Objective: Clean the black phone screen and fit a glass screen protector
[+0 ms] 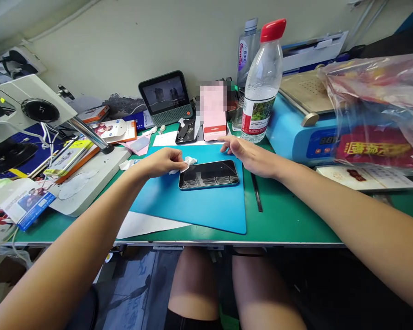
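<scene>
A dark-screened smartphone [209, 175] lies face up on a blue mat [192, 208], reflections showing on its glass. My left hand [163, 162] is closed on a crumpled white tissue [190, 161] at the phone's upper left corner. My right hand [249, 156] is above the mat's right edge, beyond the phone's upper right corner, with its fingers apart and nothing in them. Just past those fingertips a second phone [214, 114] leans upright with a pink lit screen. A thin black pry tool [256, 192] rests on the green table right of the mat.
A water bottle with a red cap [261, 91] stands behind my right hand. Right of it is a blue heating machine [296, 128] with a plastic bag [378, 110] against it. A microscope stand [89, 183] and boxes crowd the left. A small display [167, 98] stands at the back.
</scene>
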A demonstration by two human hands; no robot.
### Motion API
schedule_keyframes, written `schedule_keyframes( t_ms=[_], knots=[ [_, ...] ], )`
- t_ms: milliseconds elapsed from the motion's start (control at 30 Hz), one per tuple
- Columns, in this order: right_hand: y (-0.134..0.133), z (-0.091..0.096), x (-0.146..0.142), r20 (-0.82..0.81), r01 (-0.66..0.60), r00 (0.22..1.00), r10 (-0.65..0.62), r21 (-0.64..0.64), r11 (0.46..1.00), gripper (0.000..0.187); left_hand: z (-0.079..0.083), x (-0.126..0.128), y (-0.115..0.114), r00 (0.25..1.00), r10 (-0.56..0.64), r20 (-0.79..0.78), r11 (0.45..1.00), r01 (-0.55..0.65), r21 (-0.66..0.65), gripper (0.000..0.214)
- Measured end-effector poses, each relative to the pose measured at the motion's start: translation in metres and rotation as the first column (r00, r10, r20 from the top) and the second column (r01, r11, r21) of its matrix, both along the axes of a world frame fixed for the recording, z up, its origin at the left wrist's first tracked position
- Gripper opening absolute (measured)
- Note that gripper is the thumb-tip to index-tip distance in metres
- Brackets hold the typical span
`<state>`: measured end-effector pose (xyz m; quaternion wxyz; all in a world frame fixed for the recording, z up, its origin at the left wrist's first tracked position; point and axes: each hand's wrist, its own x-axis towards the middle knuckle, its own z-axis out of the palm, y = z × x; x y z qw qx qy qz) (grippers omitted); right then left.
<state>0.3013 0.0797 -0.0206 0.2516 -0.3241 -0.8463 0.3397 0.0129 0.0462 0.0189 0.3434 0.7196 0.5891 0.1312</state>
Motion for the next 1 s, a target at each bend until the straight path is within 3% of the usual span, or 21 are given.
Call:
schedule_keyframes(
  t_ms=[133, 433, 533, 667, 833, 933, 1000],
  knots=[
    [-0.001, 0.001, 0.000, -0.006, 0.002, 1.000, -0.002, 0.002, 1.000, 0.096, 0.000, 0.016, 0.004, 1.000, -0.018, -0.002, 1.000, 0.018, 0.003, 0.028],
    [0.000, 0.000, -0.002, -0.039, -0.026, 0.999, 0.027, 0.026, 0.999, 0.098, -0.003, 0.089, 0.019, 0.989, -0.148, 0.000, 0.986, 0.148, 0.075, 0.025],
    [0.000, 0.001, -0.003, -0.042, -0.040, 0.998, 0.041, 0.032, 0.999, 0.097, -0.007, 0.099, 0.020, 0.985, -0.174, -0.013, 0.981, 0.174, 0.090, 0.026],
    [0.000, 0.001, -0.003, -0.038, -0.018, 0.999, 0.019, 0.025, 1.000, 0.097, -0.011, 0.093, 0.017, 0.986, -0.154, -0.060, 0.980, 0.160, 0.115, 0.025],
    [0.001, -0.001, -0.002, -0.012, -0.003, 1.000, 0.003, 0.025, 1.000, 0.102, -0.013, 0.085, -0.004, 0.979, -0.092, -0.182, 0.965, 0.134, 0.227, 0.026],
    [0.001, -0.002, -0.002, -0.019, -0.008, 1.000, 0.008, 0.008, 1.000, 0.102, -0.015, 0.088, -0.028, 0.965, -0.087, -0.247, 0.915, 0.176, 0.364, 0.040],
    [0.001, -0.001, -0.001, -0.023, -0.011, 1.000, 0.011, 0.020, 1.000, 0.103, -0.017, 0.092, -0.044, 0.951, -0.149, -0.271, 0.868, 0.257, 0.425, 0.032]
  ],
)
